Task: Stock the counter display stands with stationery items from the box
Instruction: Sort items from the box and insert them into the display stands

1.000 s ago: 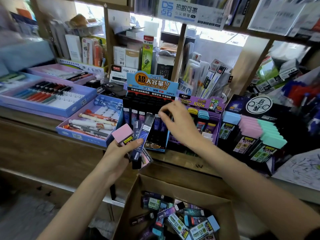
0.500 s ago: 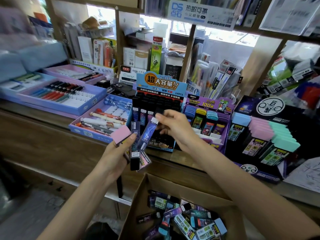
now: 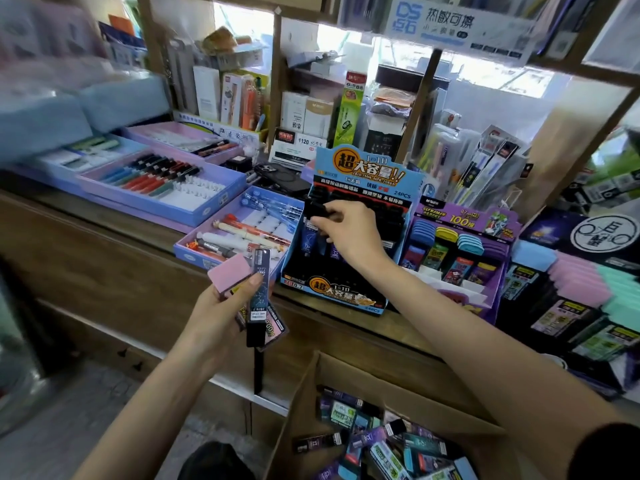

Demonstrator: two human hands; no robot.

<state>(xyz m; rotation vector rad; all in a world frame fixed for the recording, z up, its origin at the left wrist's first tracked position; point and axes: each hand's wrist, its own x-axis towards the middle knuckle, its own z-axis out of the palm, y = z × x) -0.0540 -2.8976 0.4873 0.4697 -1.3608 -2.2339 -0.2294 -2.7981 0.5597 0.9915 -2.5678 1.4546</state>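
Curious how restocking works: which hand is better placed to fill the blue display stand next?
Right. The right hand pinches a lead case at the blue display stand; the left hand is full with a pink eraser and spare cases.

Bright daylight is let in through the windows (image 3: 242, 26) behind the shelf posts (image 3: 275, 81), and the panes are burnt out to white. The middle is rendered sharply; the print on the blue display stand (image 3: 363, 174) can be read. The left edge is smeared by motion blur. The posts are bent by the wide lens. The box (image 3: 304, 410) is left in soft shade.
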